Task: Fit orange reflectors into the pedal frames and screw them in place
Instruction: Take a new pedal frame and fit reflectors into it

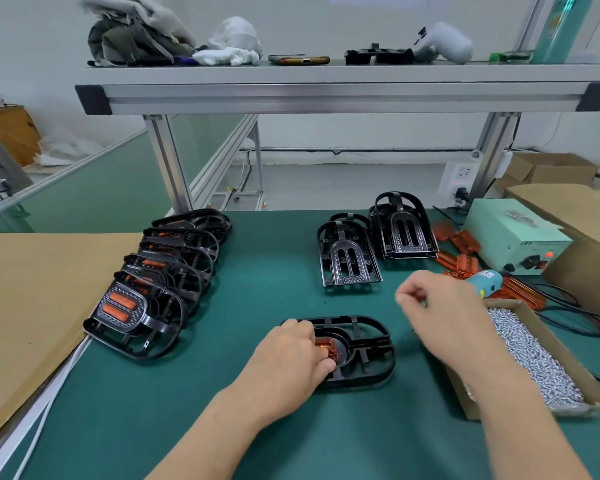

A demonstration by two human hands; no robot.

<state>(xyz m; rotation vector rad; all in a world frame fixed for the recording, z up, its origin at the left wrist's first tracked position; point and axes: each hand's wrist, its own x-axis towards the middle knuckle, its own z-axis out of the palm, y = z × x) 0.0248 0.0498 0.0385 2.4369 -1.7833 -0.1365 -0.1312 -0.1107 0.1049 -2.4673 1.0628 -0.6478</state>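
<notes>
My left hand (291, 355) curls over the left end of the pedal frame (364, 355), thumb clamped on its near rim and bent fingertips pressing the orange reflector (329, 347) seated inside. The frame lies flat mid-tabletop (257, 278), its long axis parallel to the near edge. My right hand (440, 306) hovers beyond it, fingertips pinched together, probably on a screw (425, 303), though blur hides it.
</notes>
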